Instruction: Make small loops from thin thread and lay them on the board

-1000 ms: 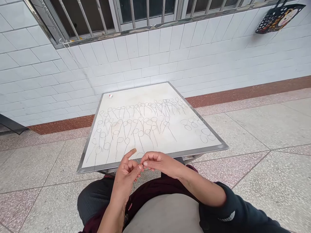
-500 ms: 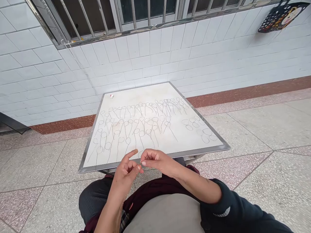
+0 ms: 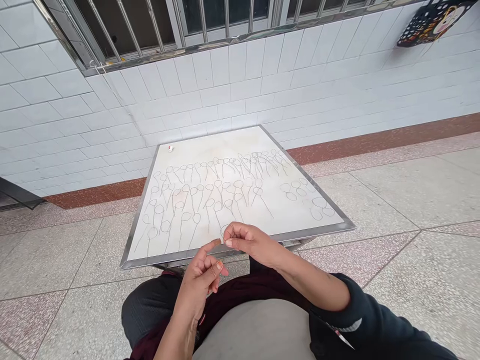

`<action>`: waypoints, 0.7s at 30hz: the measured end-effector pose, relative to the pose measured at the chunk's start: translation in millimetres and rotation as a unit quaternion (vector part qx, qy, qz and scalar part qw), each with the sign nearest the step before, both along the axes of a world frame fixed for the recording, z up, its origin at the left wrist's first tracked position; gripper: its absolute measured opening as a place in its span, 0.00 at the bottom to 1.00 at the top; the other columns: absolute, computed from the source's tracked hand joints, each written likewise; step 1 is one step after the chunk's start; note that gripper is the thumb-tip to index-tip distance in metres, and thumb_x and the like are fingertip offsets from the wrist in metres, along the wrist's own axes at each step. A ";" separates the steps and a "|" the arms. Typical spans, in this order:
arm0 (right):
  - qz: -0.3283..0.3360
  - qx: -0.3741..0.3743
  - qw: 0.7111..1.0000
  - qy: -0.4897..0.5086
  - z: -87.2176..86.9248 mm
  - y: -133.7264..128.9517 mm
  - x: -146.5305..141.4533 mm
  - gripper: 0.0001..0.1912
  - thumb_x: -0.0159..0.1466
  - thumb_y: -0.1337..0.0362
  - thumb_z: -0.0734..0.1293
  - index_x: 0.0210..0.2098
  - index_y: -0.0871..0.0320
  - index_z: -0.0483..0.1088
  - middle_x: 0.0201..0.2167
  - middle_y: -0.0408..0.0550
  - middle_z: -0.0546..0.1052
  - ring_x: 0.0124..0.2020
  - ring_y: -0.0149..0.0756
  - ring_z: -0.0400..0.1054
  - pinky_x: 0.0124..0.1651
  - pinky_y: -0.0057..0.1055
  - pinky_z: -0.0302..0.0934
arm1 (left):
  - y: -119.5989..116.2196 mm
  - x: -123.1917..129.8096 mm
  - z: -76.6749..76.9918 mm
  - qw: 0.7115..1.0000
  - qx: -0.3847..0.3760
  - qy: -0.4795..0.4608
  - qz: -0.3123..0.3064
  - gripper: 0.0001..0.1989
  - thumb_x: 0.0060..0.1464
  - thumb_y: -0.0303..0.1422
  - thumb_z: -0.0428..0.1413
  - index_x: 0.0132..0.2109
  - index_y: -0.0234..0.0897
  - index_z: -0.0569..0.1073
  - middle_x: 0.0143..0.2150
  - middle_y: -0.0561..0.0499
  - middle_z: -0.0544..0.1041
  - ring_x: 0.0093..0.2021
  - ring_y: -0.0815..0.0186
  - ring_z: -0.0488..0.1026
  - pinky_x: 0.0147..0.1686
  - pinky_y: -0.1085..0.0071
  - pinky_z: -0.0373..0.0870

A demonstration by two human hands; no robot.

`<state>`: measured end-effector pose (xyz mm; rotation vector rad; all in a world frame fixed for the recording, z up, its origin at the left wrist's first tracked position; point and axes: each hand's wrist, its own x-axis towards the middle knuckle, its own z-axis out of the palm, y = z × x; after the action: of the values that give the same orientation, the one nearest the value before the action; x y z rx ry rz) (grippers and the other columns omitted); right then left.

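My right hand (image 3: 245, 240) pinches a thin wire loop (image 3: 224, 231) between thumb and fingertips, just above the front edge of a white table (image 3: 217, 137). Lower and to its left is my left hand (image 3: 206, 270), its index finger stretched toward the loop and its thumb apart; I see nothing in it. Rows of thin wires with looped ends (image 3: 197, 218) lie across the tabletop, their tails pointing mostly toward me. Several closed wire rings (image 3: 317, 212) lie at the table's right side.
A small white and red item (image 3: 171, 148) sits at the table's back left corner. Behind the table rises a tiled wall (image 3: 210, 107) with a barred window. A dotted bag (image 3: 431, 25) hangs at the upper right.
My right hand has moved slightly up and right with the wire. My left hand has come off the wire, its thumb and index finger now farther from the right fingertips.
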<state>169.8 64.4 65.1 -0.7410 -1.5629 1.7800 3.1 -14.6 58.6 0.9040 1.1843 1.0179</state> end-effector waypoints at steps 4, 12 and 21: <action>-0.012 0.018 0.999 -0.027 6.9 6.9 6.4 0.11 0.59 0.57 0.66 0.30 0.58 0.65 0.25 0.39 0.62 0.26 0.28 0.51 0.31 0.27 0.47 | -3.9 3.5 -5.4 1.000 -0.011 -0.024 0.009 0.26 0.53 0.38 0.58 0.58 0.41 0.65 0.27 0.54 0.72 0.18 0.76 0.59 0.17 0.78 0.48; -0.055 0.054 0.997 -0.024 17.3 25.8 17.6 0.10 0.58 0.57 0.67 0.31 0.57 0.66 0.27 0.41 0.64 0.28 0.29 0.54 0.33 0.28 0.50 | -8.0 10.7 -15.4 0.998 -0.017 -0.046 0.031 0.22 0.52 0.39 0.58 0.54 0.39 0.69 0.27 0.53 0.72 0.17 0.77 0.59 0.16 0.78 0.48; -0.085 0.037 0.996 -0.015 4.4 35.2 14.5 0.09 0.56 0.59 0.67 0.29 0.58 0.66 0.27 0.41 0.65 0.28 0.29 0.55 0.34 0.29 0.51 | -16.4 9.0 -31.0 0.998 -0.004 -0.044 0.041 0.22 0.54 0.39 0.56 0.55 0.38 0.69 0.26 0.53 0.72 0.18 0.75 0.60 0.19 0.78 0.55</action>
<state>184.3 99.6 69.6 -0.8424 -1.5293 1.5858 12.1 -31.0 27.6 0.8013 1.1576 1.1070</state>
